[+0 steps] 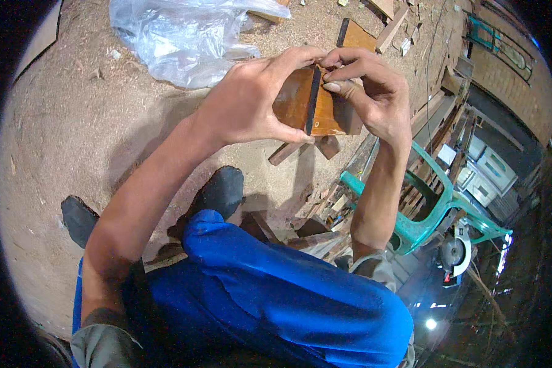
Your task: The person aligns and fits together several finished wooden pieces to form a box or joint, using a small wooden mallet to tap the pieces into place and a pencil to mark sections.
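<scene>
A varnished orange-brown wooden piece (332,113) with a black strip (313,101) along one edge is held up in front of me. My left hand (254,92) spans it from the left, thumb at its lower edge and fingers at its upper edge. At the upper right, my right hand (374,92) has thumb and index finger pinched close together against the wood beside the black strip. Whether something small sits between those fingertips cannot be made out. Behind, a similar wooden piece with a dark edge (357,37) lies on the ground.
Crumpled clear plastic sheeting (184,37) lies on the sawdust-covered ground at the upper left. Wood offcuts (392,27) are scattered beyond my hands. To the right are a green plastic chair (435,214) and a circular saw (455,253). My blue-clad leg (288,282) fills the lower middle.
</scene>
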`<action>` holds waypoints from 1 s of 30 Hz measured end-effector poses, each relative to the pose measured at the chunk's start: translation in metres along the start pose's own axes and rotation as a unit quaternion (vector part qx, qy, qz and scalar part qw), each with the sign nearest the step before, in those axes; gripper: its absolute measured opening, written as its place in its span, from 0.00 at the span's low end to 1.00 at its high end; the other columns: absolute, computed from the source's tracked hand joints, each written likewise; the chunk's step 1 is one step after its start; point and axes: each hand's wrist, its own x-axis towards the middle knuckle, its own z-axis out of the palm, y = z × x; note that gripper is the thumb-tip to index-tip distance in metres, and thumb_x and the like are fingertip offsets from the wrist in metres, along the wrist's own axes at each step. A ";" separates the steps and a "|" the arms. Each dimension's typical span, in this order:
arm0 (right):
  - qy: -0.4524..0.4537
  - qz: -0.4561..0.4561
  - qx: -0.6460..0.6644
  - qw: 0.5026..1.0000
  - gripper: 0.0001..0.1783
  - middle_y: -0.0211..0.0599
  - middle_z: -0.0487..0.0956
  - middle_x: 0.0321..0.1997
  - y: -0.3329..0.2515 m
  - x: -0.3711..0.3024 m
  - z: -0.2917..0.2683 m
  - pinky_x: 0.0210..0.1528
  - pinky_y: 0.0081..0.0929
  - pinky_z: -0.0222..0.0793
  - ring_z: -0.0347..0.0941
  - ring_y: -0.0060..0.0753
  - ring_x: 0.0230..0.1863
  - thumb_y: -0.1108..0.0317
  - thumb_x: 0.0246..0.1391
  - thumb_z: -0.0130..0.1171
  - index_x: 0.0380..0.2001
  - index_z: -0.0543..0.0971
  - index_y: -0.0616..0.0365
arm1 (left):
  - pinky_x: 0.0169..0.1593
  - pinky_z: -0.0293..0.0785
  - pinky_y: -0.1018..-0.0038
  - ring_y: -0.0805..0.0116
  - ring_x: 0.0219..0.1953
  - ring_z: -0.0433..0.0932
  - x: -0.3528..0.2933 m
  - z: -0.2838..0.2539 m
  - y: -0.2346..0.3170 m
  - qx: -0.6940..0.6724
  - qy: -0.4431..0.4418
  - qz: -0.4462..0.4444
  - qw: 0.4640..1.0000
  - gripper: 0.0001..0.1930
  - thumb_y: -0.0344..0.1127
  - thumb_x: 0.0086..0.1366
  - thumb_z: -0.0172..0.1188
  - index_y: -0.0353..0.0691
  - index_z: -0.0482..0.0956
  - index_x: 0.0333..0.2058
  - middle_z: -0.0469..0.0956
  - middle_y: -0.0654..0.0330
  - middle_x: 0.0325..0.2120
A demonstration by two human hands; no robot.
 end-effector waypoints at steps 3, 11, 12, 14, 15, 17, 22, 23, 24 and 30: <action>0.015 -0.019 -0.037 0.999 0.09 0.40 0.84 0.44 0.001 -0.002 0.001 0.53 0.31 0.75 0.80 0.35 0.48 0.80 0.47 0.69 0.33 0.86 0.60 | 0.60 0.76 0.61 0.52 0.56 0.79 0.000 0.000 0.002 0.007 0.002 0.009 1.000 0.51 0.41 0.38 0.82 0.43 0.69 0.64 0.77 0.53 0.58; 0.109 -0.031 -0.061 0.992 0.09 0.37 0.84 0.40 0.000 -0.011 0.016 0.46 0.28 0.77 0.81 0.32 0.43 0.78 0.46 0.71 0.34 0.88 0.59 | 0.57 0.78 0.62 0.51 0.54 0.81 0.002 0.002 0.006 0.015 0.017 0.007 1.000 0.46 0.43 0.38 0.83 0.43 0.73 0.59 0.80 0.54 0.53; 0.122 -0.032 -0.061 0.990 0.10 0.36 0.83 0.40 0.000 -0.013 0.017 0.46 0.27 0.76 0.81 0.32 0.43 0.78 0.46 0.71 0.35 0.88 0.58 | 0.57 0.78 0.62 0.51 0.54 0.81 0.003 0.002 0.009 0.021 0.017 0.007 1.000 0.45 0.43 0.39 0.83 0.43 0.73 0.58 0.80 0.54 0.53; 0.134 -0.018 -0.057 0.989 0.11 0.36 0.83 0.40 -0.002 -0.011 0.029 0.46 0.27 0.76 0.81 0.31 0.43 0.77 0.47 0.71 0.37 0.88 0.58 | 0.57 0.78 0.63 0.52 0.53 0.81 -0.001 0.000 0.003 0.016 0.026 0.009 0.999 0.44 0.43 0.39 0.83 0.42 0.73 0.57 0.80 0.53 0.53; 0.140 -0.010 -0.055 0.989 0.12 0.36 0.83 0.40 -0.002 -0.012 0.033 0.46 0.28 0.76 0.81 0.31 0.43 0.77 0.47 0.71 0.37 0.89 0.57 | 0.57 0.78 0.63 0.52 0.53 0.81 -0.003 -0.001 0.000 0.010 0.024 0.006 1.000 0.44 0.43 0.39 0.83 0.41 0.74 0.57 0.80 0.53 0.53; 0.156 -0.008 -0.063 0.986 0.13 0.35 0.83 0.41 -0.006 -0.019 0.033 0.47 0.27 0.74 0.79 0.30 0.44 0.74 0.52 0.69 0.42 0.89 0.54 | 0.56 0.79 0.64 0.53 0.53 0.82 0.001 -0.004 0.006 0.018 0.012 0.001 1.000 0.43 0.42 0.40 0.83 0.41 0.74 0.56 0.80 0.54 0.53; 0.212 0.036 -0.015 0.977 0.13 0.35 0.82 0.41 -0.010 -0.033 0.042 0.50 0.27 0.72 0.77 0.29 0.44 0.71 0.57 0.68 0.46 0.88 0.53 | 0.56 0.79 0.65 0.55 0.54 0.82 0.002 -0.003 0.009 0.023 0.011 0.028 0.999 0.43 0.41 0.39 0.83 0.40 0.74 0.56 0.80 0.54 0.53; 0.222 0.051 -0.011 0.974 0.13 0.35 0.83 0.40 -0.011 -0.034 0.044 0.50 0.27 0.72 0.77 0.29 0.44 0.71 0.57 0.68 0.46 0.88 0.54 | 0.56 0.79 0.65 0.55 0.54 0.82 0.002 -0.002 0.010 0.023 0.005 0.025 0.999 0.43 0.40 0.39 0.83 0.39 0.74 0.56 0.80 0.54 0.54; 0.235 0.046 0.000 0.971 0.12 0.36 0.84 0.39 -0.008 -0.034 0.045 0.50 0.28 0.72 0.77 0.29 0.44 0.73 0.56 0.68 0.44 0.88 0.56 | 0.57 0.79 0.65 0.55 0.54 0.82 0.004 -0.002 0.010 0.024 0.009 0.032 0.999 0.43 0.40 0.39 0.83 0.39 0.74 0.56 0.80 0.54 0.54; 0.321 0.030 0.057 0.945 0.07 0.38 0.86 0.38 -0.009 -0.033 0.058 0.44 0.24 0.76 0.80 0.26 0.39 0.77 0.52 0.71 0.37 0.87 0.62 | 0.62 0.77 0.64 0.58 0.59 0.79 0.004 -0.006 0.007 0.009 -0.004 0.024 1.000 0.45 0.36 0.38 0.84 0.39 0.74 0.58 0.78 0.53 0.57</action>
